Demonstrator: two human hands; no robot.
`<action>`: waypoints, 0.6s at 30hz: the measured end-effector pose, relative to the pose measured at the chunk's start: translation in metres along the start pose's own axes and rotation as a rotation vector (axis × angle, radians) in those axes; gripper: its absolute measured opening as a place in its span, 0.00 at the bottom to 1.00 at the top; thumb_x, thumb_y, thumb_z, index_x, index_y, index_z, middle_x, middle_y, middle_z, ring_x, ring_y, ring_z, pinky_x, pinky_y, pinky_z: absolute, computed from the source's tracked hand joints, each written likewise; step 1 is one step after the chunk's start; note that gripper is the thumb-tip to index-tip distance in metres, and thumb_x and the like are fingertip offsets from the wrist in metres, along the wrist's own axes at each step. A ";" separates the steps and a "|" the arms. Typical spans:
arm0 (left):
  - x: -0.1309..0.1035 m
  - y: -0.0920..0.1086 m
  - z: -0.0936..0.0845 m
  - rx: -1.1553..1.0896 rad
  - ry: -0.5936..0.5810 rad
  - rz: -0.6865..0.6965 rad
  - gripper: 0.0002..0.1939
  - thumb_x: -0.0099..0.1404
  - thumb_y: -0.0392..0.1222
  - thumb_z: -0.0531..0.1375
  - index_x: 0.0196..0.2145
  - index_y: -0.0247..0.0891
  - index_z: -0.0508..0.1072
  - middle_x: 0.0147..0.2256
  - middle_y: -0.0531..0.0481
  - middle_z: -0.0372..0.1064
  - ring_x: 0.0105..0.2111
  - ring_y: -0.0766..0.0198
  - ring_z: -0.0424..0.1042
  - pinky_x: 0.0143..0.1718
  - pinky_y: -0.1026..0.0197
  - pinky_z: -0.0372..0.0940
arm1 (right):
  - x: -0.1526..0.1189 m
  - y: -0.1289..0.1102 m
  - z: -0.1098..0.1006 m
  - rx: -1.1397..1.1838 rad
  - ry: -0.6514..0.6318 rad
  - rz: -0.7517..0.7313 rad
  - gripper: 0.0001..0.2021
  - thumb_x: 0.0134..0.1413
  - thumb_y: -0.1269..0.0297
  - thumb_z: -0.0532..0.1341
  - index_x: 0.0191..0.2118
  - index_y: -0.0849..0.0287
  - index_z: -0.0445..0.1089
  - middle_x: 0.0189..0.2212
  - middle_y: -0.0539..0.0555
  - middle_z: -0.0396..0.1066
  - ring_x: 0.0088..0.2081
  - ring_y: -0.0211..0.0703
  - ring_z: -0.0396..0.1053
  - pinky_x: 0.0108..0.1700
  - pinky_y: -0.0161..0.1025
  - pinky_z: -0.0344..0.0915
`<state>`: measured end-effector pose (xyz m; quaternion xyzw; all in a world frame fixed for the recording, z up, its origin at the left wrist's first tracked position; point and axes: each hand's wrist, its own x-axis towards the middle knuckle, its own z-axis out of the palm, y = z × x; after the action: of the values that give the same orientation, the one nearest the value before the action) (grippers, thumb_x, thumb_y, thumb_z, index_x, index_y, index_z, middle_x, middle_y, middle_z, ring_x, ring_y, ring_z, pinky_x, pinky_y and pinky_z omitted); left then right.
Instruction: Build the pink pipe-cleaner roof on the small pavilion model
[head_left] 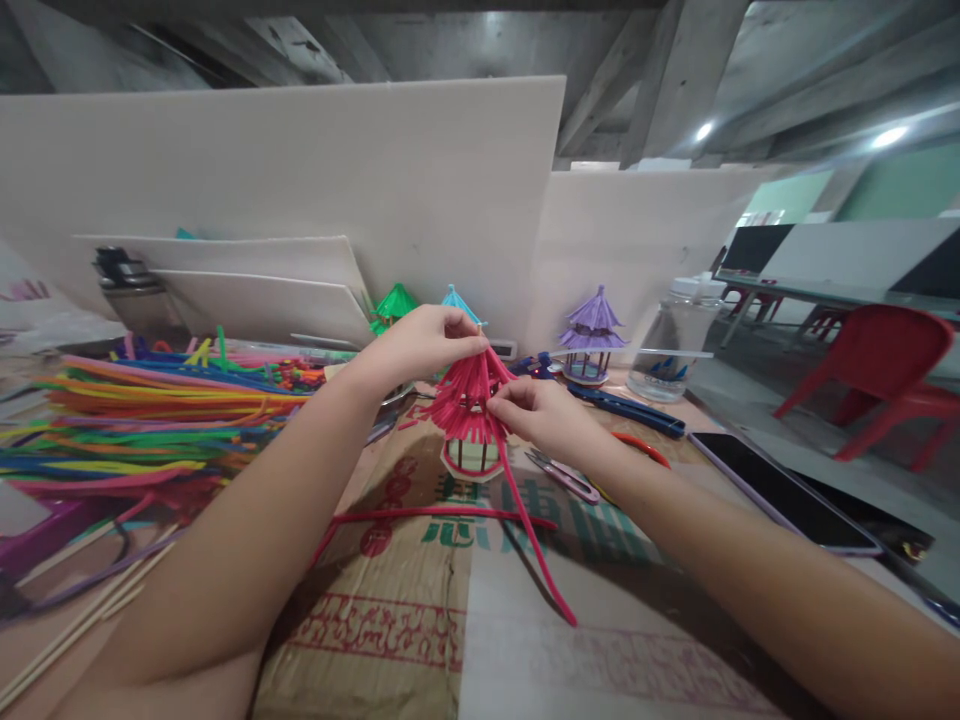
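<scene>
A small red pavilion [459, 425] made of pipe cleaners, with a two-tiered roof, stands upright on the cardboard in front of me. At the roof's peak, my left hand [429, 342] is closed in a pinch. My right hand [546, 412] pinches a red pipe cleaner [529, 525] at the right side of the roof; its long free end hangs down onto the work surface. Another red pipe cleaner [442, 512] lies across the cardboard in front of the base. Small scissors [568, 478] with pink handles rest below my right hand.
Bundles of colourful pipe cleaners [172, 400] are piled at left. Behind stand a green pavilion [395, 303], a blue-roofed one [457, 303] and a purple one [592, 330]. At right are a clear bottle [664, 340], navy-handled tool [634, 408] and phone [780, 490]. White boards [300, 180] close off the back.
</scene>
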<state>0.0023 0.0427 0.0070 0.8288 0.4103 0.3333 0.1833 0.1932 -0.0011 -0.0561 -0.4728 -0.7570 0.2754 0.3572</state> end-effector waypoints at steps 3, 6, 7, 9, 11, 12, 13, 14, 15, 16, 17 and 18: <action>0.000 0.000 0.000 0.001 -0.001 -0.001 0.14 0.60 0.52 0.61 0.33 0.37 0.75 0.31 0.48 0.75 0.30 0.62 0.72 0.31 0.62 0.63 | -0.001 -0.002 -0.004 -0.049 0.009 -0.008 0.13 0.57 0.57 0.59 0.28 0.60 0.71 0.23 0.49 0.70 0.26 0.37 0.63 0.29 0.35 0.55; 0.000 0.000 0.000 0.000 -0.001 0.001 0.16 0.61 0.53 0.61 0.34 0.37 0.75 0.32 0.48 0.75 0.31 0.61 0.72 0.32 0.61 0.63 | -0.001 -0.003 -0.008 -0.103 0.037 -0.016 0.14 0.59 0.55 0.60 0.30 0.60 0.73 0.25 0.51 0.72 0.28 0.39 0.66 0.31 0.36 0.57; 0.000 0.000 0.000 0.000 -0.003 -0.002 0.16 0.61 0.54 0.61 0.34 0.37 0.75 0.32 0.48 0.75 0.31 0.61 0.72 0.32 0.61 0.63 | -0.002 -0.004 -0.009 -0.114 0.044 -0.019 0.15 0.60 0.54 0.59 0.31 0.60 0.74 0.26 0.51 0.73 0.28 0.39 0.66 0.31 0.36 0.56; 0.000 0.000 0.000 0.000 -0.007 -0.011 0.16 0.61 0.54 0.61 0.34 0.37 0.75 0.32 0.48 0.75 0.31 0.61 0.72 0.32 0.61 0.63 | -0.002 -0.005 -0.010 -0.126 0.045 -0.022 0.16 0.61 0.54 0.57 0.33 0.61 0.76 0.26 0.51 0.73 0.28 0.39 0.65 0.30 0.36 0.55; 0.000 0.000 0.000 0.007 -0.008 -0.010 0.16 0.61 0.54 0.61 0.35 0.37 0.75 0.32 0.48 0.75 0.31 0.61 0.72 0.32 0.61 0.63 | -0.003 -0.005 -0.009 -0.125 0.038 -0.024 0.17 0.62 0.54 0.57 0.34 0.61 0.76 0.26 0.50 0.72 0.27 0.38 0.63 0.29 0.35 0.54; 0.000 0.000 0.000 0.010 -0.006 -0.005 0.16 0.61 0.54 0.61 0.35 0.37 0.75 0.32 0.48 0.75 0.32 0.61 0.72 0.32 0.61 0.63 | -0.004 -0.006 -0.008 -0.121 0.038 -0.024 0.17 0.62 0.55 0.57 0.34 0.61 0.76 0.25 0.50 0.70 0.26 0.37 0.62 0.28 0.35 0.53; 0.000 0.000 0.000 0.013 -0.005 0.001 0.17 0.61 0.54 0.61 0.35 0.36 0.75 0.33 0.48 0.75 0.32 0.61 0.72 0.32 0.61 0.64 | -0.004 -0.006 -0.007 -0.118 0.039 -0.020 0.17 0.63 0.55 0.56 0.33 0.61 0.76 0.24 0.49 0.69 0.26 0.37 0.61 0.28 0.35 0.52; 0.000 0.001 0.000 0.016 -0.005 0.003 0.17 0.61 0.54 0.61 0.35 0.36 0.75 0.33 0.48 0.75 0.32 0.60 0.73 0.33 0.61 0.64 | -0.004 -0.006 -0.006 -0.112 0.042 -0.018 0.17 0.63 0.55 0.56 0.33 0.61 0.76 0.23 0.49 0.68 0.25 0.36 0.60 0.28 0.35 0.52; -0.001 0.003 0.000 0.019 -0.005 0.004 0.17 0.61 0.54 0.61 0.35 0.36 0.75 0.33 0.48 0.76 0.32 0.60 0.73 0.33 0.61 0.64 | -0.004 -0.006 -0.006 -0.099 0.044 -0.015 0.17 0.63 0.55 0.56 0.32 0.61 0.76 0.23 0.49 0.68 0.25 0.36 0.60 0.28 0.35 0.52; -0.001 0.004 0.000 0.022 -0.005 0.005 0.17 0.61 0.54 0.61 0.35 0.36 0.75 0.33 0.47 0.76 0.32 0.60 0.73 0.33 0.61 0.64 | -0.004 -0.005 -0.005 -0.083 0.047 -0.013 0.17 0.63 0.55 0.57 0.32 0.62 0.75 0.23 0.49 0.68 0.25 0.37 0.61 0.28 0.35 0.53; -0.001 0.005 0.000 0.025 -0.004 0.008 0.17 0.61 0.54 0.61 0.35 0.36 0.75 0.33 0.47 0.76 0.32 0.60 0.73 0.33 0.61 0.64 | -0.004 -0.005 -0.005 -0.067 0.052 -0.014 0.16 0.62 0.55 0.57 0.32 0.62 0.75 0.23 0.50 0.69 0.26 0.37 0.61 0.28 0.35 0.53; -0.002 0.006 0.000 0.029 -0.002 0.012 0.17 0.61 0.54 0.61 0.34 0.36 0.75 0.33 0.47 0.76 0.32 0.60 0.73 0.33 0.61 0.64 | -0.004 -0.005 -0.005 -0.054 0.057 -0.015 0.16 0.62 0.55 0.58 0.32 0.62 0.75 0.24 0.50 0.70 0.26 0.37 0.63 0.29 0.35 0.54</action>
<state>0.0052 0.0378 0.0094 0.8343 0.4098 0.3275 0.1697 0.1958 -0.0058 -0.0508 -0.4842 -0.7572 0.2386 0.3678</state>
